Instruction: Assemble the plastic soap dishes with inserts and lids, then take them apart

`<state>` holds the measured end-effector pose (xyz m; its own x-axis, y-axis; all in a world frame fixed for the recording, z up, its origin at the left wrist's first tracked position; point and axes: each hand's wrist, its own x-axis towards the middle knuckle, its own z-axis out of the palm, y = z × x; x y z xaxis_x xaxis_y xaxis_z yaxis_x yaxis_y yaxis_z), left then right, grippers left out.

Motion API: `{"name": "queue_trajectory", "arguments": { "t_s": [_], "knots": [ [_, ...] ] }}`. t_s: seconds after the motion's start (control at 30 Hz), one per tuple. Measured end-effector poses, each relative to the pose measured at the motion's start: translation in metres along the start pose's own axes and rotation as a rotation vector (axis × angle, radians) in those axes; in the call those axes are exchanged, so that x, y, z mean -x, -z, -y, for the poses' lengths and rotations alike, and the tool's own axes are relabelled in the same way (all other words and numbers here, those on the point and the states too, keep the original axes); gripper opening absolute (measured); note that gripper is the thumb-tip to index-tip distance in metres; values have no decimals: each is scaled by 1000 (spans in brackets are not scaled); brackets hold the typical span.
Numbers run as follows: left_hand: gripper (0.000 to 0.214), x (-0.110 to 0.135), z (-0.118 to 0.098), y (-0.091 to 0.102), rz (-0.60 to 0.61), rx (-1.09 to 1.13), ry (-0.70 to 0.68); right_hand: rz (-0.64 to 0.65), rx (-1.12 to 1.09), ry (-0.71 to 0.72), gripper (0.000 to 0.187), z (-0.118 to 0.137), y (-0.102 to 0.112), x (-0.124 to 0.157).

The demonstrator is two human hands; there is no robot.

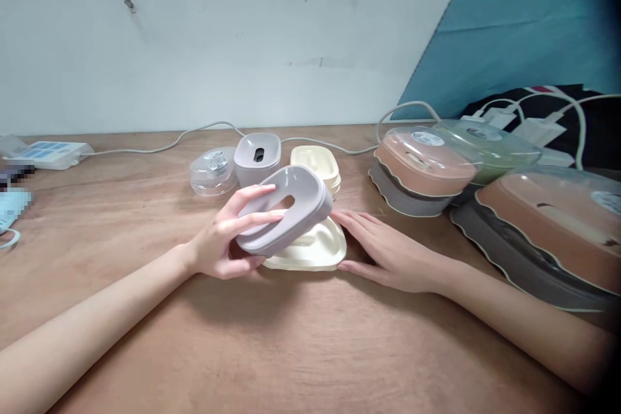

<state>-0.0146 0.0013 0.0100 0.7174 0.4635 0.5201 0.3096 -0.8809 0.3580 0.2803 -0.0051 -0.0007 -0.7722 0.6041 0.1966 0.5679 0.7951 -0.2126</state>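
My left hand point(228, 236) grips a grey plastic container part point(291, 207) with an oval hole, tilted above the wooden table. Under it lies a cream tray point(315, 252) flat on the table. My right hand point(388, 249) rests beside the cream tray, its fingers stretched flat and touching the tray's right edge. Behind them stand another grey container point(257, 156), a stack of cream trays point(317, 165) and a clear lid point(213, 171).
Lidded brown and green dishes on grey bases point(422, 168) crowd the right side. A large one point(548, 226) sits close to my right forearm. A white cable point(160, 147) runs along the back. A power strip point(41, 154) lies far left.
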Motion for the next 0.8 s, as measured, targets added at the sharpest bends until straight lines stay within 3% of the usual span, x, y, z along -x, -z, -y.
{"name": "queue_trajectory", "arguments": {
  "t_s": [0.13,0.23,0.47,0.63,0.8],
  "knots": [
    [67,-1,-1,-1,174,45,-46,-15,-57,-27,95,-1,-3,0],
    [68,-2,-2,-2,235,44,-32,-6,-101,-37,100,-1,-4,0],
    [64,-3,-5,-3,257,73,88,0,-14,-43,92,-3,-3,1],
    [59,-2,-4,-3,294,92,90,-6,-31,-60,88,-1,-2,0],
    [69,-1,-4,-4,277,90,123,-40,-85,-103,73,0,1,-1]
  ]
}}
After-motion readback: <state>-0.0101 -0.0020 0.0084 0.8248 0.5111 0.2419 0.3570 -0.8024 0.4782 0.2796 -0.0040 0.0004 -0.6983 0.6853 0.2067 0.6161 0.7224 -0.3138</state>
